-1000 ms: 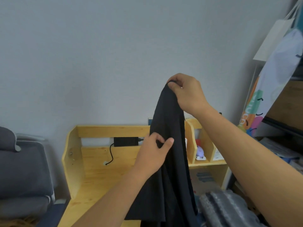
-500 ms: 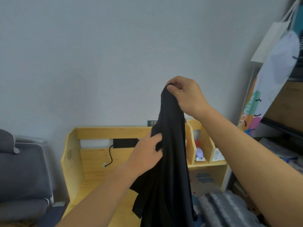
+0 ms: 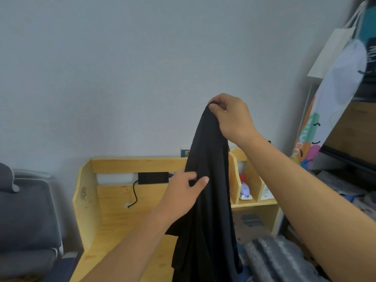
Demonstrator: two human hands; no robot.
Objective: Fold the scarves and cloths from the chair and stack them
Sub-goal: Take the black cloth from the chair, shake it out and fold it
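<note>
A long black cloth hangs in the air above the wooden desk. My right hand pinches its top end, held high in front of the wall. Lower down, my left hand grips the cloth's left edge, thumb in front and fingers curled into the fabric. The cloth's lower end runs out of the bottom of the view. A grey chair stands at the left edge.
The desk has a raised back panel with a black power strip and cable, and shelf compartments at its right holding small items. A grey padded bundle lies at lower right. Bags hang on a rack at right.
My left hand has shifted along the cloth's left edge and regripped it, with the thumb now showing in front. My right hand stays up, holding the top end.
</note>
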